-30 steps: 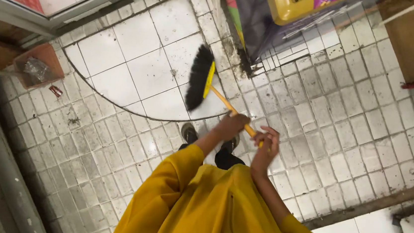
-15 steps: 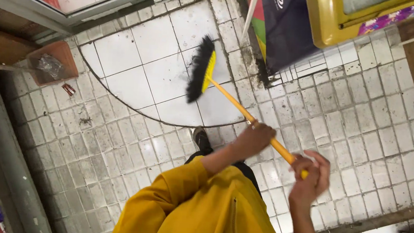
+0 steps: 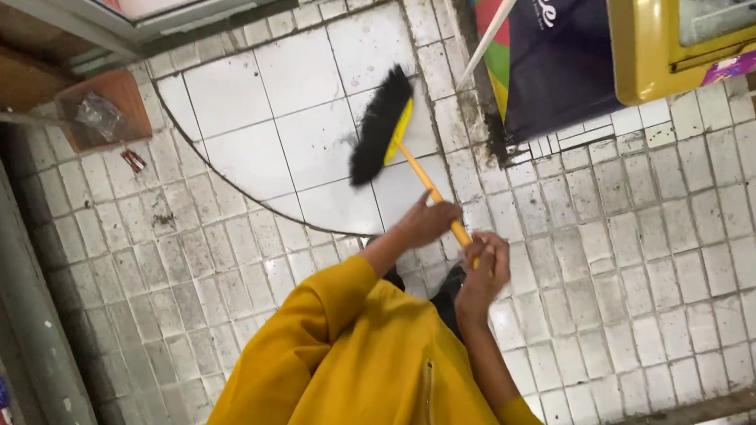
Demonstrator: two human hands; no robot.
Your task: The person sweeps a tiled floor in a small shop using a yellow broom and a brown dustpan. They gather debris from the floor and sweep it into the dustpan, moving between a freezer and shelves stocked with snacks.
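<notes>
Broom (image 3: pixel 384 126) — black bristle head on large white floor tiles (image 3: pixel 224 94), inside a dark curved line across the floor. Around it: a brown box (image 3: pixel 104 111) holding crumpled plastic to one side, a dark banner (image 3: pixel 556 55) and a yellow cabinet (image 3: pixel 647 54) to the other, grime along the banner's foot. The yellow stick runs from the head back to both hands. Left hand (image 3: pixel 427 221) closed around the stick; right hand (image 3: pixel 486 263) clenched on its end. Yellow sleeves; small worn tiles underfoot.
</notes>
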